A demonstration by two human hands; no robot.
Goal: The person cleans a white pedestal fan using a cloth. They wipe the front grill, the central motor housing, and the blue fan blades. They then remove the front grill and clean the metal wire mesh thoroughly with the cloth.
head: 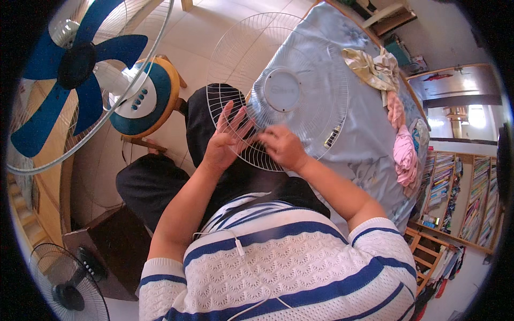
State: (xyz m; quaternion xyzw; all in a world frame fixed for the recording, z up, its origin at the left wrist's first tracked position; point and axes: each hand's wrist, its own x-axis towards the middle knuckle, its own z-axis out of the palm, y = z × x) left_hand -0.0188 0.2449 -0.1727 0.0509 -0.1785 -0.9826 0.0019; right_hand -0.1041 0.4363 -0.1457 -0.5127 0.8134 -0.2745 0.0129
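Observation:
A round white wire fan grille point(282, 89) with a pale centre disc rests over my lap and the edge of the bed. My left hand point(229, 138) is at its near left rim, palm up with fingers spread under or against the wires. My right hand point(283, 147) lies on the near part of the grille, fingers bent in and blurred; whether it pinches a wire or something small cannot be made out. At the left is a fan with blue blades point(77, 66), its front uncovered, above a round blue and white base point(138, 100) with several buttons.
The bed point(361, 140) bears a pale blue sheet, crumpled clothes point(405, 156) and a small striped object point(332, 136) seen by the grille's right rim. A dark box point(116, 244) and a black fan point(69, 297) are at lower left. Bookshelves point(439, 188) line the right.

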